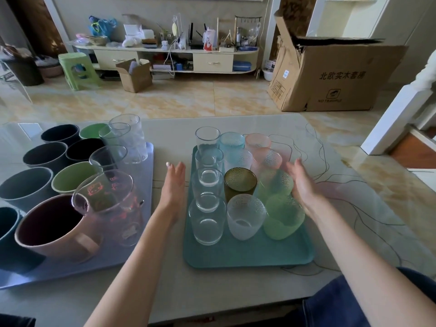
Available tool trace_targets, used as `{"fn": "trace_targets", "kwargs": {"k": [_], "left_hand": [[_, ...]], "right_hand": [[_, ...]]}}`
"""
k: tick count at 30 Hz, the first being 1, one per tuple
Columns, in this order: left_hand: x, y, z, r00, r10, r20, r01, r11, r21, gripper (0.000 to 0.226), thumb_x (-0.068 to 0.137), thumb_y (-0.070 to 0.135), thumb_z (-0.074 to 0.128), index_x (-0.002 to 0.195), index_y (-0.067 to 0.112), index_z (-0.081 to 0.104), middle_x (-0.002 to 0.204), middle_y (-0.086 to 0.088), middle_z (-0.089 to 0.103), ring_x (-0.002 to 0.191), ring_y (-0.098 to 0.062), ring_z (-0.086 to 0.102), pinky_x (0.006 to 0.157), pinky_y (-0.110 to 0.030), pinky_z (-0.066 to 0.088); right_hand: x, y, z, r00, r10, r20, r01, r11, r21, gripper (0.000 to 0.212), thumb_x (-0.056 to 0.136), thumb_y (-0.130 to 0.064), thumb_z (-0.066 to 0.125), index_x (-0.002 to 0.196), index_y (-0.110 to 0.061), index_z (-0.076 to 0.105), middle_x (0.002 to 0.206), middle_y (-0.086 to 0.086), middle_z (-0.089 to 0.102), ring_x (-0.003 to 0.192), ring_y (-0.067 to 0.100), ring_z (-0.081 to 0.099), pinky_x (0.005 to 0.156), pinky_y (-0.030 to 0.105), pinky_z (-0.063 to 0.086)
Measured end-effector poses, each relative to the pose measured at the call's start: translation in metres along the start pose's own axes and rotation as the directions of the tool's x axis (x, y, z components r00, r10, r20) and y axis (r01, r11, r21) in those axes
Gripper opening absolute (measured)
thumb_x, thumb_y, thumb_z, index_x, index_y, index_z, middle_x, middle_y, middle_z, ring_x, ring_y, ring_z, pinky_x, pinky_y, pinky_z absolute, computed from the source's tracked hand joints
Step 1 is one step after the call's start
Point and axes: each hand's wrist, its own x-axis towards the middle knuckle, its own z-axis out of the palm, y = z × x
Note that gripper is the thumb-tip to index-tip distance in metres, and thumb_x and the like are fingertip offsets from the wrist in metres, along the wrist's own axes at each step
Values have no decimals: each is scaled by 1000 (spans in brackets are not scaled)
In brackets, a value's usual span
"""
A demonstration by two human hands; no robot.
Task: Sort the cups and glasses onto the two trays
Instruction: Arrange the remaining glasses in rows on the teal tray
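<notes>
Two bare hands hover over a pale marble-patterned bench (165, 274), the left hand (174, 182) between the two trays, the right hand (300, 180) at the far side of the teal tray (247, 256). Each grip is open, fingers straight, holding nothing; the right palm is just beside a green textured glass (274, 185). The teal tray carries rows of glasses: clear ones at left, a dark olive glass (240, 182) in the middle, and a frosted glass (245, 215) nearest, with blue and pink ones behind. On the lavender tray (139, 237) at left stand dark, green and pink cups, a pink mug (54, 227) nearest, and clear glasses, one printed with a red cartoon (107, 197). Beyond the bench lie glossy beige floor tiles, a cluttered low cabinet (165, 55), a green stool (75, 69) and a large cardboard box (335, 76) printed with Chinese characters.
</notes>
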Motion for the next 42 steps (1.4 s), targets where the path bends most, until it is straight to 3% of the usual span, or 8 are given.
{"fn": "trace_targets", "kwargs": {"k": [3, 5, 13, 16, 19, 25, 32, 42], "left_hand": [[8, 3, 11, 994, -13, 110, 15, 1000, -17, 66, 95, 55, -1, 148, 23, 22, 155, 9, 23, 144, -9, 18, 118, -38, 10], [10, 3, 17, 987, 5, 164, 3, 999, -48, 67, 95, 54, -2, 144, 23, 32, 141, 12, 43, 133, -9, 36, 108, -34, 32], [6, 6, 21, 977, 69, 202, -80, 996, 46, 55, 98, 48, -2, 130, 33, 40, 97, 23, 61, 78, 15, 62, 62, -9, 51], [13, 1, 14, 976, 64, 210, -80, 995, 67, 59, 97, 50, -1, 136, 32, 41, 114, 24, 59, 95, 12, 60, 84, -18, 47], [22, -1, 6, 983, 29, 180, -47, 994, 96, 64, 96, 54, 2, 146, 24, 27, 152, 13, 30, 141, -5, 26, 120, -35, 12], [42, 13, 7, 992, 25, 121, -40, 991, 126, 61, 97, 54, 7, 148, 25, 21, 156, 10, 18, 145, -6, 14, 120, -34, 3], [64, 35, 22, 989, 69, 134, -85, 989, 121, 56, 98, 50, 7, 148, 27, 18, 157, -2, 18, 145, -18, 18, 120, -40, 9], [64, 37, 27, 984, 63, 166, -64, 998, -1, 57, 98, 50, 8, 148, 26, 19, 157, -4, 20, 144, -18, 22, 117, -39, 18]], "right_hand": [[19, -4, -1, 998, -26, 63, 23, 999, 37, 73, 91, -62, 8, 148, -18, 20, 155, -4, 22, 144, 16, 18, 119, 44, 9], [28, -4, -2, 992, -17, 125, 10, 998, 55, 81, 83, -68, 15, 148, -19, 21, 154, -2, 25, 141, 18, 25, 118, 48, 15], [41, -1, -4, 990, -41, 134, 36, 999, 35, 61, 97, -52, 16, 146, -18, 25, 151, -2, 32, 133, 14, 35, 118, 45, 17], [38, -3, -4, 987, -47, 155, 45, 999, 14, 58, 98, -49, 17, 146, -18, 25, 152, -2, 30, 135, 15, 33, 118, 44, 16], [41, -10, -6, 987, -54, 148, 55, 998, -5, 56, 99, -46, 15, 147, -16, 23, 148, -8, 31, 133, 15, 36, 116, 34, 15], [69, -28, -11, 984, -53, 171, 69, 994, -89, 51, 99, -46, 21, 147, -28, 20, 156, 0, 20, 139, 22, 30, 113, 37, 26], [89, -41, -1, 974, -142, 176, 210, 855, -473, 52, 98, -48, 25, 126, -20, 58, 142, -1, 46, 133, 19, 38, 108, 30, 26], [105, -37, -6, 985, -131, 113, 169, 875, -453, 59, 93, -57, 31, 129, -16, 53, 137, 5, 51, 123, 21, 50, 109, 45, 36]]}}
